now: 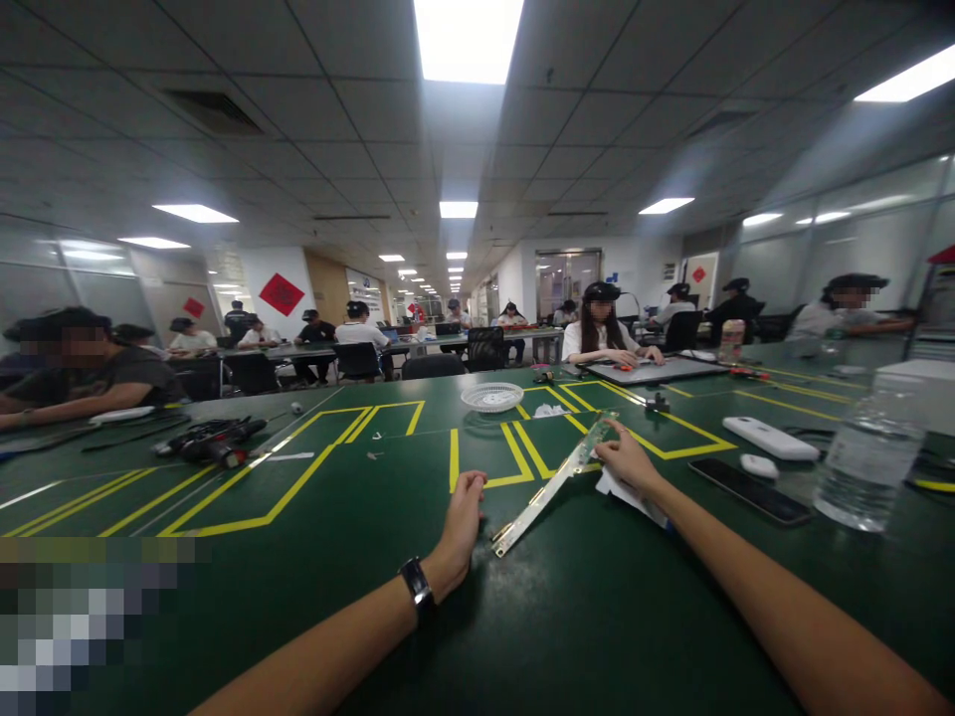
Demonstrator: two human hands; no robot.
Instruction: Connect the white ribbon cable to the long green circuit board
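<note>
At its far end, the right fingers (609,452) hold a narrow strip (550,488).

L hand (457,537) curls loosely (palm inward), R hand (631,457) pinches, both arms (761,587) fwd.

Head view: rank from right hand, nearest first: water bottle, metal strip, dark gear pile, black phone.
1. Metal strip: in the right hand.
2. Black phone: to its right.
3. Water bottle: farther right.
4. Dark gear pile: far left.

Strip (550,487) whitish, green-ended; tabletop (522,636) dark green; tape lines (301,485) yellow.
</note>
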